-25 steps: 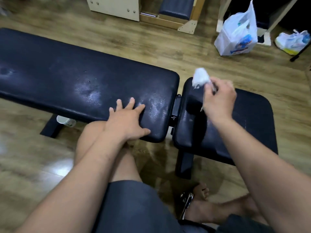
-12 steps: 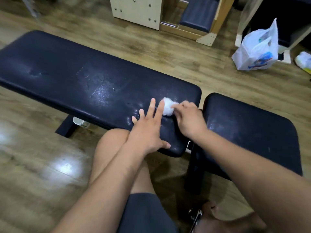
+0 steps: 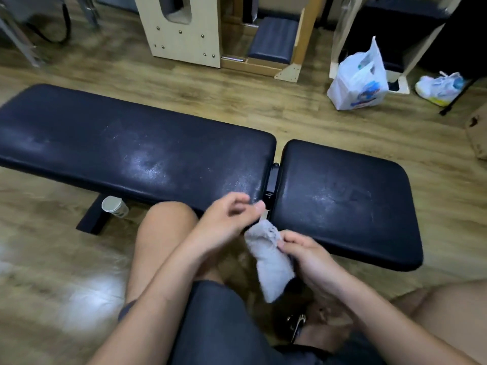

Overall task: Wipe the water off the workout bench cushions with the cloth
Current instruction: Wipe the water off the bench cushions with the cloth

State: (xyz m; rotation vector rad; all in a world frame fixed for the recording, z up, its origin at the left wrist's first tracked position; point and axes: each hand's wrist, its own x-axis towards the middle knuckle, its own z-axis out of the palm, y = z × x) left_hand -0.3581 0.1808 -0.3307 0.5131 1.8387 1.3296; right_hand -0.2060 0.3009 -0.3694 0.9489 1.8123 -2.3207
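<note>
Cloth, a pale grey-white rumpled rag (image 3: 270, 262), hangs in front of the near edge of the bench, off the cushions, pinched at both ends of its top. The right hand (image 3: 313, 259) has thumb and fingers closed on the rag's upper right edge; the left hand (image 3: 224, 222) nips a thin corner of it between thumb and forefinger, its other fingers curled loosely (motion blur softens the fingertips). Both hands sit just before the gap between the two pads. To the left lies the long black padded back cushion (image 3: 137, 154), with pale wet-looking sheen across its middle and right end. To the right lies the shorter black seat cushion (image 3: 347, 201), faintly speckled. A white paper cup (image 3: 114, 206) lies on the wooden floor (image 3: 52, 259) under the long pad. A white plastic bag (image 3: 358, 80) stands well beyond the bench.
</note>
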